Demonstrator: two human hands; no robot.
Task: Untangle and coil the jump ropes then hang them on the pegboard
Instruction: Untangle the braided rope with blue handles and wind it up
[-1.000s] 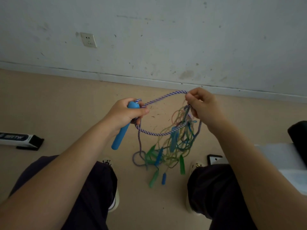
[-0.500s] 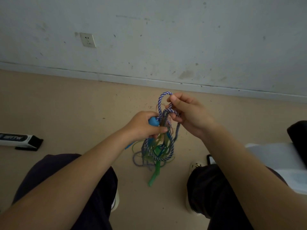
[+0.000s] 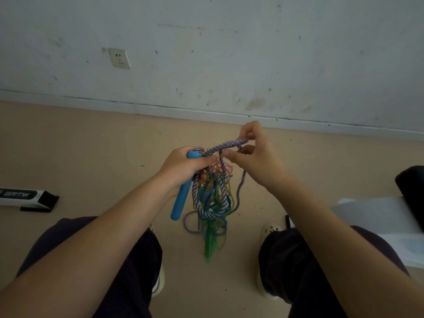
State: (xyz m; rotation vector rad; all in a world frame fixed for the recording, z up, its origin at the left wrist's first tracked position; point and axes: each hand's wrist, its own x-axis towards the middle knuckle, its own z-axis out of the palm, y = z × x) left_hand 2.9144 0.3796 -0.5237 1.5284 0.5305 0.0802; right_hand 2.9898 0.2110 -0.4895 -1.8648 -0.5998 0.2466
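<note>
My left hand grips the top of a blue jump-rope handle together with loops of a purple-and-white braided rope. My right hand pinches a stretch of that braided rope between thumb and fingers, just right of the left hand. A tangle of thin green, blue and orange ropes hangs below both hands, its green handles dangling above the floor between my knees.
I am seated facing a scuffed white wall with a socket. A black-and-white box lies on the beige floor at left. A white sheet and a dark object sit at right. A phone edge shows by my right knee.
A second ago the hands were apart with a wide rope loop between them. They came together, and now the right hand has lifted a short rope stretch up and right.
</note>
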